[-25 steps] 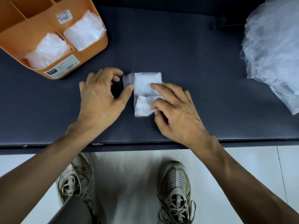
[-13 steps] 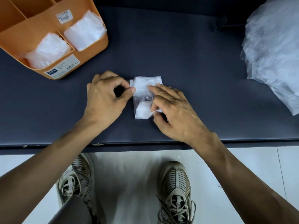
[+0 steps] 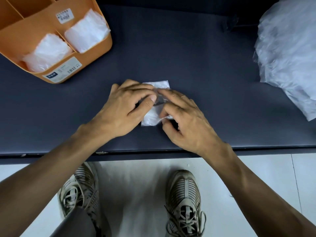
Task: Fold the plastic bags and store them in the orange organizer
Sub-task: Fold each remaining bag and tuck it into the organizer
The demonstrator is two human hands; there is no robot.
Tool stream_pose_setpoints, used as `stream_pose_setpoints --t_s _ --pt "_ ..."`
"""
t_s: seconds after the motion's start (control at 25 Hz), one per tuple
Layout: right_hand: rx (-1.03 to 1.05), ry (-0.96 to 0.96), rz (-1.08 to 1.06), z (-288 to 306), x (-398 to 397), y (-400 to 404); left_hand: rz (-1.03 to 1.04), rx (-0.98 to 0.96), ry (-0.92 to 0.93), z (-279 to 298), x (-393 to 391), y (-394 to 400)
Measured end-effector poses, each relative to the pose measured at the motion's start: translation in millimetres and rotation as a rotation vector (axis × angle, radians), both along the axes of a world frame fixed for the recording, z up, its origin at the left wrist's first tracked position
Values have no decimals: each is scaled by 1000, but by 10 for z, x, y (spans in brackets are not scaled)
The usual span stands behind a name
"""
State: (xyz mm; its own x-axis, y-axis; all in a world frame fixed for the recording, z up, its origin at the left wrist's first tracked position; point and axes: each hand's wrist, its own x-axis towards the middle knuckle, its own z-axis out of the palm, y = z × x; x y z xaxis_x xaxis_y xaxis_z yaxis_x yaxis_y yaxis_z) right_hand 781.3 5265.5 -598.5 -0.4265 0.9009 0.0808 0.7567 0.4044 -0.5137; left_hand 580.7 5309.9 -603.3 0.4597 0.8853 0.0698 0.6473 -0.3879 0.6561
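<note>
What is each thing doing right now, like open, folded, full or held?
Small bag: folded flat on the table, held by both hands.
Left hand: pinching the bag's flap.
Right hand: fingers curled, pinching the bag's edge.
Orange organizer: open; two front pockets hold folded bags.
Bag pile: loose, unfolded.

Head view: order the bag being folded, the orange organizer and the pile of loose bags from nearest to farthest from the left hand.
1. Bag being folded: under the left hand, touching it, table centre.
2. Orange organizer: far left corner.
3. Pile of loose bags: far right edge.
</note>
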Motion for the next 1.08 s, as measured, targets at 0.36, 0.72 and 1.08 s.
stream_pose_setpoints --t_s 0.36,0.72,1.08 --pt "96 -50 -30 117 -28 84 -19 -230 -90 75 -38 -107" --pt "-174 243 -219 126 -36 164 90 -13 -117 96 -40 -191" --pt "-134 421 -499 -29 -105 245 348 -180 -204 80 124 -58"
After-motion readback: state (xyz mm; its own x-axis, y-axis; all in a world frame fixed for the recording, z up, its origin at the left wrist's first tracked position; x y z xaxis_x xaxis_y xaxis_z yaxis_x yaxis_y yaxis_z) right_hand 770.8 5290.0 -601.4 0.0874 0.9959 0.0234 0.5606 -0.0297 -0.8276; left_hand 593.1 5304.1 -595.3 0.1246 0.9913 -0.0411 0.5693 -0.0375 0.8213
